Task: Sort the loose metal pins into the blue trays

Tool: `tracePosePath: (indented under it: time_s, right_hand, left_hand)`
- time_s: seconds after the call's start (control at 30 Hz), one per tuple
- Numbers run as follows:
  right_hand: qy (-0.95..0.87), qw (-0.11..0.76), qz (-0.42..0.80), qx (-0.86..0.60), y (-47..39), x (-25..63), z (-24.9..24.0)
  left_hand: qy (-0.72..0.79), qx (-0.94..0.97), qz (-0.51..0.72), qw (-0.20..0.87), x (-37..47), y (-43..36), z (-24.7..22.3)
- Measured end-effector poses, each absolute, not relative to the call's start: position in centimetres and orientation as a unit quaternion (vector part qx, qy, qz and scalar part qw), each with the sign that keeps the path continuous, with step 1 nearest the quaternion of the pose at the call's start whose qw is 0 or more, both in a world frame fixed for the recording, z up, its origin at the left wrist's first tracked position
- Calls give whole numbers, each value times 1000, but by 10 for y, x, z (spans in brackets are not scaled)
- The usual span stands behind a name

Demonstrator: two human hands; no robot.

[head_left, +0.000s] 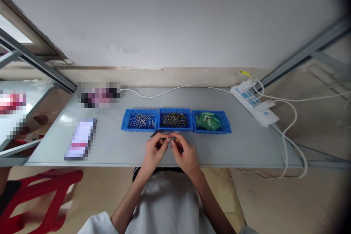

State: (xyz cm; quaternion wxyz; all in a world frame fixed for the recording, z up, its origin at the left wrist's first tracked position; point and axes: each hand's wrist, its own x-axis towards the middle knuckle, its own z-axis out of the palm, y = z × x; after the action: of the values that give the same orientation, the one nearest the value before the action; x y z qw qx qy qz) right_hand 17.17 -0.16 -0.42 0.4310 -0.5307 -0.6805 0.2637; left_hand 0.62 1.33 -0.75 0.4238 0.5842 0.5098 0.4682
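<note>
My left hand (155,152) and my right hand (185,153) meet over the table's front part, fingertips pinched around something small, partly grey and reddish, too small to name. Just beyond them stand three blue bins in a row. The left bin (124,124) holds thin silvery pins, and the middle bin (174,128) holds darker, brass-toned screws or pins. In the right bin (226,127) lies a green plastic bag (210,121) with small pieces. Something dark shows behind my left fingers, mostly hidden.
A blurred-out phone-like object (80,139) lies on the grey table (109,150) at left, with another pixelated object (100,95) behind it. A white power strip (253,104) with cables is at right. A red stool (52,190) stands lower left.
</note>
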Motion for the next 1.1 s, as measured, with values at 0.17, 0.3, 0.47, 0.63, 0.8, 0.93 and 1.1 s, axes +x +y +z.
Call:
tracePosePath:
  time_s: [0.17,0.3,0.47,0.63,0.8,0.93,1.1]
  right_hand:
    - [-687,405,291,-529,1,171,-1]
    - [-682,410,310,-521,7,171,4]
    - [-662,437,317,-520,7,172,7]
    - [-645,468,280,-535,2,170,4]
    - [-645,483,237,-542,13,165,9]
    - [-627,504,187,-564,38,165,24]
    - [-671,437,127,-585,38,172,27]
  left_hand:
    - [512,574,469,434,7,14,-6]
    - [516,568,467,440,7,14,-5]
    - [514,574,462,438,6,16,-4]
    - [515,575,466,433,6,17,-2]
    - [520,549,484,440,8,15,1]
    - [534,502,523,435,7,11,3]
    - [547,455,562,423,4,7,3]
